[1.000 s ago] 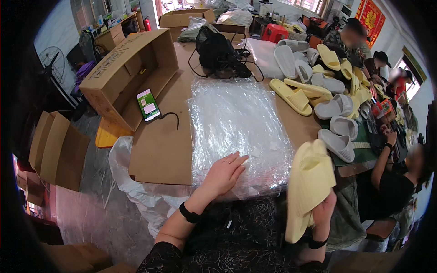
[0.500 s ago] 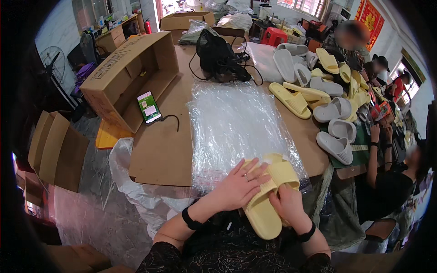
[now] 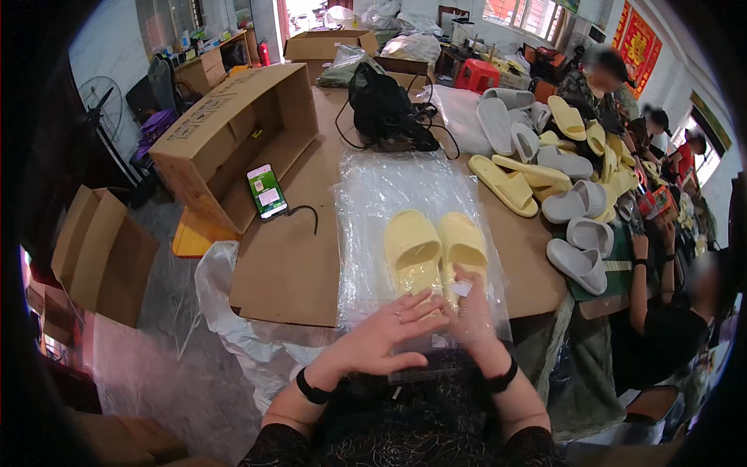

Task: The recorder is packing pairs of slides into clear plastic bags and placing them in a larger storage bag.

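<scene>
A pair of yellow slippers point(image 3: 413, 243) lies side by side on the clear plastic bag point(image 3: 362, 194), toes pointing away from me. Film glints around them, and they look at least partly inside the bag. My left hand point(image 3: 393, 331) is open and flat, fingers spread at the heel of the left slipper. At the heel of the right slipper rests my right hand point(image 3: 472, 315), its fingers stretched forward, with plastic seeming to cover part of it. A small white tag point(image 3: 461, 288) shows beside those fingers.
A tilted cardboard box point(image 3: 233, 144) and a lit phone point(image 3: 267, 191) are on the left. Behind the bag sits a black drawstring bag point(image 3: 389, 109). Grey and yellow slippers point(image 3: 576, 194) pile up on the right, near co-workers. White plastic sheeting point(image 3: 233, 303) hangs off the front edge.
The yellow slippers have moved from the near edge up onto the bag, now lying flat side by side. My left hand has come off them toward me; my right hand has followed them forward.
</scene>
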The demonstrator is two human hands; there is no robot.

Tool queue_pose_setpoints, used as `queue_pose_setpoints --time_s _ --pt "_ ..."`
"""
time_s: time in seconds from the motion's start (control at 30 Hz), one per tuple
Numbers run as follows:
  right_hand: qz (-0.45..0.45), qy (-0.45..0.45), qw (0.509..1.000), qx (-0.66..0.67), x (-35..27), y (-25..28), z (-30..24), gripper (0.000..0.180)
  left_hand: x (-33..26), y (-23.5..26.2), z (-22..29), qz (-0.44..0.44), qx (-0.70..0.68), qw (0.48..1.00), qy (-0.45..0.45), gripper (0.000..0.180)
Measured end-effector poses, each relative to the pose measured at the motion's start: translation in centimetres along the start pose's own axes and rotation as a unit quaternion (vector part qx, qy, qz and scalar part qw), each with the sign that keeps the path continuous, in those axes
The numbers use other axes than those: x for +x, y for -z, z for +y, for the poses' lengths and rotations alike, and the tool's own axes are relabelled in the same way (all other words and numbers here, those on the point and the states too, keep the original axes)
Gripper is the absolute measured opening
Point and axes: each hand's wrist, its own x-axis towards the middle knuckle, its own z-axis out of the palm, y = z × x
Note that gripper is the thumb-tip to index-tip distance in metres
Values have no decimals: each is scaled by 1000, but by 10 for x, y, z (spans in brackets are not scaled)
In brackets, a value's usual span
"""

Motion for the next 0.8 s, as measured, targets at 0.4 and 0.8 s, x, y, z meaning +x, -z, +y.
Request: queue_pose_setpoints --time_s 0.4,0.8 --pt "-55 -25 998 -9 24 83 -59 19 -21 -28 -86 194 179 937 229 64" --pt "22 -37 961 -274 75 -49 33 40 -23 -41 -85 191 223 927 236 63"
